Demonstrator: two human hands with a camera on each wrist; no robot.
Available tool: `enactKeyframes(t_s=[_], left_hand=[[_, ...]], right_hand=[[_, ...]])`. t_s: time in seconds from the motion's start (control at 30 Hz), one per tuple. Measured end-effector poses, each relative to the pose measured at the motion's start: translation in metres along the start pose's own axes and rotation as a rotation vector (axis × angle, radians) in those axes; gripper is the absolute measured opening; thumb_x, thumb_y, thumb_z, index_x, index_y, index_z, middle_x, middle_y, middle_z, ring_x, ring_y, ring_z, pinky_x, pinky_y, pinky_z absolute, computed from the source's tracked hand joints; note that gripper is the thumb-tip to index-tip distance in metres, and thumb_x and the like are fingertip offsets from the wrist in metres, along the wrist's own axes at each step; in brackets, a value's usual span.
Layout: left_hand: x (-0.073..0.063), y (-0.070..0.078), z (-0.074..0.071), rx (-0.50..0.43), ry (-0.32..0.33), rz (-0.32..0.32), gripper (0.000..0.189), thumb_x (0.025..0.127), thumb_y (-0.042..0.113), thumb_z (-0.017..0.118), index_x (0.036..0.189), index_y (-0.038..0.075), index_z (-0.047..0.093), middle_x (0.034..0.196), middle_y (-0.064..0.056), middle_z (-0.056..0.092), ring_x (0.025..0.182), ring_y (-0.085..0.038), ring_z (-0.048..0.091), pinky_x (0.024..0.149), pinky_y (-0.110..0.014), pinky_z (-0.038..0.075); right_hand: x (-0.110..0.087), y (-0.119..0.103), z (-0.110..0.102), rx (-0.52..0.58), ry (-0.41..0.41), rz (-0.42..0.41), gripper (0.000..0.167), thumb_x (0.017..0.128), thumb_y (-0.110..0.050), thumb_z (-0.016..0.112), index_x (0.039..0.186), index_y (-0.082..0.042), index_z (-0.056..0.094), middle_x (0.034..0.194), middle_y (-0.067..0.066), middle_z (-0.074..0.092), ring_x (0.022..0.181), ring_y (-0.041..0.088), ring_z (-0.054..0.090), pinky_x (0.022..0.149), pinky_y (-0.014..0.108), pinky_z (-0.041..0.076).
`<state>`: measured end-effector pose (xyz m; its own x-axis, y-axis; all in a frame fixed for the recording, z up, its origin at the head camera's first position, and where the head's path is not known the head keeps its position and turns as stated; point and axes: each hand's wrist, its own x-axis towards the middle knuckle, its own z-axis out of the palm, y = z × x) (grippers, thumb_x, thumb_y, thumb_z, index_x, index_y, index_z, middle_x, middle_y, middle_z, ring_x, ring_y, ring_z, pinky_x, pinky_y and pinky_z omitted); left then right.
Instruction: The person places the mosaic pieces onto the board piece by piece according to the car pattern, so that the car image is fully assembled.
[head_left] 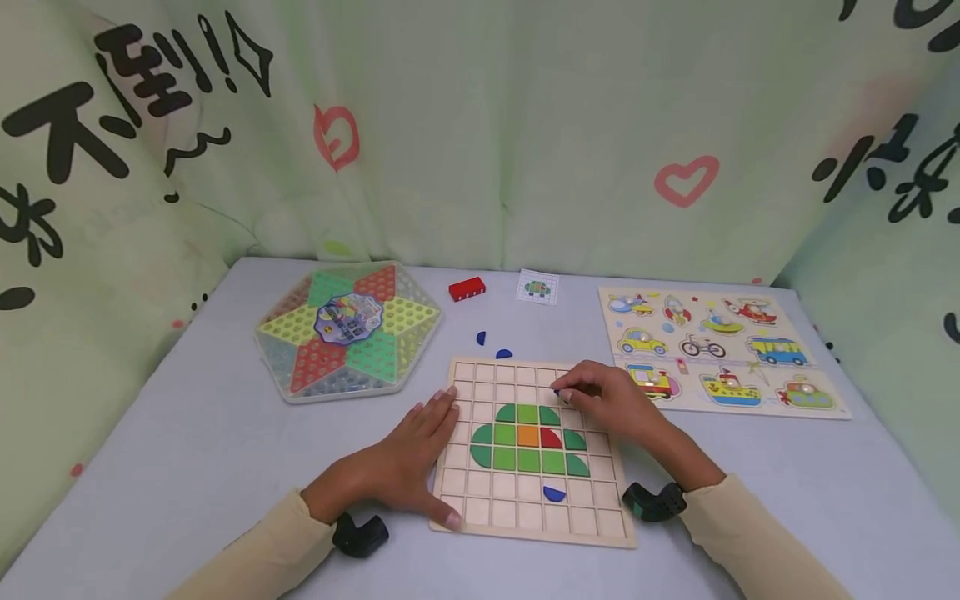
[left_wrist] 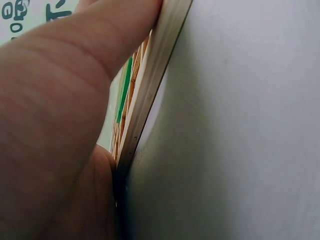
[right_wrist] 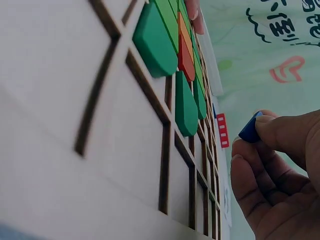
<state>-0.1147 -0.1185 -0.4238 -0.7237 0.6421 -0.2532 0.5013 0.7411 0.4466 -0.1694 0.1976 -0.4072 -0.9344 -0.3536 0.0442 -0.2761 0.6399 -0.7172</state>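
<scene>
A wooden grid board (head_left: 495, 507) lies on the table, with green, orange and red pieces set in its middle squares. My left hand (head_left: 401, 454) rests along the board's left edge, fingers spread and thumb at the near left corner. Over the upper right squares, my right hand (head_left: 611, 400) pinches a small blue half-round piece (right_wrist: 251, 128) between thumb and forefinger. Another blue half-round piece (head_left: 554, 493) lies on the board's lower squares. Beyond the far edge are two more, one blue piece (head_left: 504, 354) near the board and one blue piece (head_left: 481, 338) farther back.
A hexagonal Chinese checkers box (head_left: 296, 392) sits at the left. Behind the board are a red block (head_left: 467, 289) and a small pattern card (head_left: 537, 287). A vehicle puzzle board (head_left: 720, 354) lies at the right, close to my right hand. A printed curtain (head_left: 450, 167) hangs behind the table.
</scene>
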Motion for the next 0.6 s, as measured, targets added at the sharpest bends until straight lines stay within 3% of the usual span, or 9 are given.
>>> enactKeyframes(t_s=[0.17, 0.43, 0.6], left_hand=[[0.0, -0.001, 0.001, 0.006, -0.002, 0.005, 0.134, 0.065, 0.077, 0.07, 0.156, 0.003, 0.004, 0.161, -0.009, -0.014, 0.146, -0.021, -0.014, 0.116, -0.045, 0.0], [0.001, 0.0, -0.001, 0.001, 0.005, 0.019, 0.133, 0.066, 0.076, 0.07, 0.155, 0.002, 0.005, 0.162, -0.01, -0.013, 0.146, -0.023, -0.013, 0.116, -0.046, 0.001], [0.0, -0.001, -0.001, -0.007, 0.0, 0.008, 0.133, 0.066, 0.076, 0.071, 0.156, 0.003, 0.004, 0.162, -0.008, -0.013, 0.146, -0.022, -0.013, 0.116, -0.046, 0.001]], right_hand=[[-0.011, -0.004, 0.001, 0.01, -0.05, -0.02, 0.018, 0.092, -0.003, 0.067, 0.102, -0.015, 0.074, 0.1, -0.004, 0.065, 0.091, 0.016, 0.06, 0.08, 0.028, 0.052], [-0.029, -0.012, 0.003, 0.072, -0.165, -0.129, 0.018, 0.091, -0.002, 0.066, 0.101, -0.013, 0.076, 0.094, -0.007, 0.066, 0.087, 0.013, 0.061, 0.08, 0.026, 0.053], [-0.04, -0.016, 0.002, 0.085, -0.213, -0.127, 0.017, 0.092, -0.005, 0.067, 0.101, -0.016, 0.076, 0.097, -0.009, 0.067, 0.089, 0.012, 0.06, 0.079, 0.025, 0.052]])
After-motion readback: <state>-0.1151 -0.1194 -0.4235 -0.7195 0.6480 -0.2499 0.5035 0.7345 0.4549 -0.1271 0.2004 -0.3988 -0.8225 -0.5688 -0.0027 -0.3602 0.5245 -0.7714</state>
